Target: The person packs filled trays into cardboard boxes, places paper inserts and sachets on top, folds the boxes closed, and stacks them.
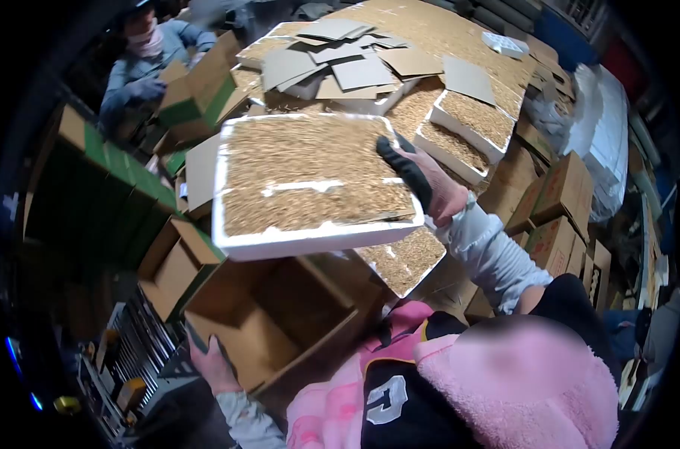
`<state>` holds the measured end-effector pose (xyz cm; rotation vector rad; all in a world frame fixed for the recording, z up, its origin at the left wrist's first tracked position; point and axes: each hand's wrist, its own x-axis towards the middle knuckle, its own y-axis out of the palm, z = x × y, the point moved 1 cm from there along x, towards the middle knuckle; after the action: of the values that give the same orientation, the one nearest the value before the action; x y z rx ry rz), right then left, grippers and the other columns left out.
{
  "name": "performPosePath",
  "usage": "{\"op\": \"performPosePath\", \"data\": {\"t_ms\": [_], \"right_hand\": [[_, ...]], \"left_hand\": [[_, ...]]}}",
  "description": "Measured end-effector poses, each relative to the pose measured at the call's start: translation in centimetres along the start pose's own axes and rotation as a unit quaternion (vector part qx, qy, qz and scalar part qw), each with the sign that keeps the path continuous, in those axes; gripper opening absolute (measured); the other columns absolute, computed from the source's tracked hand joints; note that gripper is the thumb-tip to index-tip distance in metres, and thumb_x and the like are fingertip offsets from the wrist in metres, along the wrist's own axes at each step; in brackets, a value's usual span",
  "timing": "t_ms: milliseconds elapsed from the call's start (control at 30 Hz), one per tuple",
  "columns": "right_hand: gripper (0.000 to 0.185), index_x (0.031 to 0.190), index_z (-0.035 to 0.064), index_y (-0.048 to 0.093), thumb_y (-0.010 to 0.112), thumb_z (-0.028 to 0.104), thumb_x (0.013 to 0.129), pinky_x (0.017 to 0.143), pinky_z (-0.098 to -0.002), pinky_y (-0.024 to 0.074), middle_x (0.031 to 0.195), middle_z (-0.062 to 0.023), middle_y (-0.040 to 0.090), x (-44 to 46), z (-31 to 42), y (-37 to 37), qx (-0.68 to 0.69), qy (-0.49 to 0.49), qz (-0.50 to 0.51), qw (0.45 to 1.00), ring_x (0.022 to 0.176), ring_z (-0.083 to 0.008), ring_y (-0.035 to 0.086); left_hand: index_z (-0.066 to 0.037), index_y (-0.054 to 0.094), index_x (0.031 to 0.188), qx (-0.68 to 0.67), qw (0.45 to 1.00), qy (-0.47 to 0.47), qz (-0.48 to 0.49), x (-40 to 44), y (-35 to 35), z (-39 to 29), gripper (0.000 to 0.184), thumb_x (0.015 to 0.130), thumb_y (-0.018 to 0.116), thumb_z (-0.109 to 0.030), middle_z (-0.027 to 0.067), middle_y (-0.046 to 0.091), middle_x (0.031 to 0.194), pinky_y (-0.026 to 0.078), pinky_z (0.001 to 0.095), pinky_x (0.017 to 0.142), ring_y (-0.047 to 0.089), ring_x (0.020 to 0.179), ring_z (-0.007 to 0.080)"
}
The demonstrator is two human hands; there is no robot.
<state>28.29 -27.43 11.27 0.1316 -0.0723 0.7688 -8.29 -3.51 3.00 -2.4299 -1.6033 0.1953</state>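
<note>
My right hand (422,176), in a dark glove, grips the right side of a white foam tray (310,239). The tray is filled level with loose tan material like husks or shavings (280,153), with a white strip showing through. It hangs tilted above an open, bare-bottomed cardboard box (242,337). My left hand (214,363) is closed on the near left wall of that box. Partly covered by the raised tray, another filled foam tray (406,258) lies behind the box.
Grey cardboard sheets (340,56) lie on filled trays at the back. More filled trays (467,123) stand at right, near printed cartons (564,191). Green-sided boxes (123,172) line the left above a roller conveyor (149,329). A co-worker (149,60) handles an open box (201,86).
</note>
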Motion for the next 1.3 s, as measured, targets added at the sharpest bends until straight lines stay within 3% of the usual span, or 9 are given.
{"op": "performPosePath", "data": {"t_ms": [300,500,567,733,967,1100,1133,1267,1300], "right_hand": [[0.055,0.109,-0.0025,0.058,0.053,0.049,0.089,0.084,-0.0263,0.0415,0.100,-0.0076,0.060,-0.4,-2.0,15.5,0.009,0.149,0.275,0.950,0.092,-0.0106,0.051],[0.050,0.129,0.0030,0.038,0.060,0.022,0.088,0.048,-0.0242,0.0462,0.089,-0.0072,0.056,-0.1,-3.7,8.0,0.022,0.200,0.092,0.975,0.063,-0.0105,0.054],[0.055,0.135,0.0041,0.034,0.057,0.016,0.086,0.065,-0.0311,0.0514,0.097,-0.0115,0.058,-0.9,-5.4,7.9,-0.076,0.129,0.103,0.983,0.080,-0.0196,0.060],[0.037,0.110,0.0036,0.047,0.059,0.012,0.075,0.072,-0.0338,0.0502,0.095,-0.0153,0.056,-1.6,-8.4,9.2,-0.627,-0.245,0.220,0.706,0.089,-0.0264,0.057],[0.013,0.075,0.0105,0.058,0.051,0.020,0.081,0.053,-0.0375,0.0474,0.067,-0.0053,0.059,-3.7,-8.9,11.4,-0.547,-0.177,0.542,0.613,0.063,-0.0258,0.059],[0.015,0.071,0.0106,0.060,0.051,0.019,0.079,0.050,-0.0353,0.0476,0.066,-0.0050,0.059,-3.5,-8.0,10.9,-0.493,-0.319,0.586,0.559,0.061,-0.0240,0.060],[0.013,0.069,0.0105,0.058,0.052,0.019,0.077,0.052,-0.0358,0.0483,0.064,-0.0052,0.058,-3.2,-7.1,9.9,-0.395,-0.312,0.536,0.678,0.061,-0.0229,0.060],[0.007,0.076,0.0098,0.053,0.058,0.008,0.072,0.063,-0.0329,0.0495,0.073,-0.0064,0.058,2.0,3.6,2.3,-0.447,-0.167,0.407,0.779,0.070,-0.0215,0.061],[0.005,0.076,0.0070,0.053,0.058,0.006,0.074,0.055,-0.0305,0.0469,0.068,-0.0054,0.054,3.4,3.4,-2.1,-0.487,-0.178,0.320,0.793,0.064,-0.0190,0.059]], "left_hand": [[0.003,0.045,0.129,-0.318,0.937,-0.079,0.123,3.5,3.1,1.5,0.050,0.080,0.048,0.005,0.0094,0.055,0.121,0.040,0.0287,0.094,0.053,0.108,0.0189],[0.004,0.046,0.128,-0.241,0.966,-0.020,0.088,3.6,2.5,1.9,0.049,0.079,0.048,0.005,0.0092,0.055,0.120,0.040,0.0284,0.093,0.053,0.108,0.0183],[0.006,0.044,0.129,-0.156,0.985,0.041,0.067,2.7,3.5,0.5,0.050,0.079,0.048,0.003,0.0101,0.055,0.120,0.040,0.0268,0.093,0.054,0.106,0.0176],[0.003,0.039,0.134,-0.072,0.996,0.006,0.051,0.2,5.0,-1.7,0.051,0.083,0.047,0.004,0.0100,0.053,0.123,0.040,0.0257,0.092,0.052,0.105,0.0156],[0.001,0.039,0.135,-0.094,0.994,-0.022,0.044,0.1,5.8,-1.9,0.050,0.085,0.047,0.002,0.0092,0.051,0.125,0.039,0.0254,0.092,0.051,0.107,0.0161],[0.002,0.038,0.135,0.025,0.999,-0.012,0.044,0.2,5.5,-2.7,0.050,0.085,0.049,0.000,0.0096,0.050,0.127,0.037,0.0269,0.095,0.050,0.110,0.0176],[0.002,0.038,0.135,0.014,0.998,-0.026,0.053,0.3,5.3,-2.9,0.051,0.085,0.049,0.000,0.0096,0.050,0.127,0.036,0.0276,0.096,0.049,0.111,0.0181],[0.003,0.035,0.136,0.102,0.991,-0.041,0.075,4.4,4.7,-5.9,0.055,0.085,0.053,-0.006,0.0109,0.043,0.134,0.032,0.0320,0.101,0.043,0.118,0.0198],[0.002,0.038,0.134,0.236,0.965,0.098,0.062,6.7,5.2,-7.6,0.051,0.086,0.053,-0.006,0.0117,0.045,0.132,0.034,0.0313,0.100,0.045,0.118,0.0198]]}}
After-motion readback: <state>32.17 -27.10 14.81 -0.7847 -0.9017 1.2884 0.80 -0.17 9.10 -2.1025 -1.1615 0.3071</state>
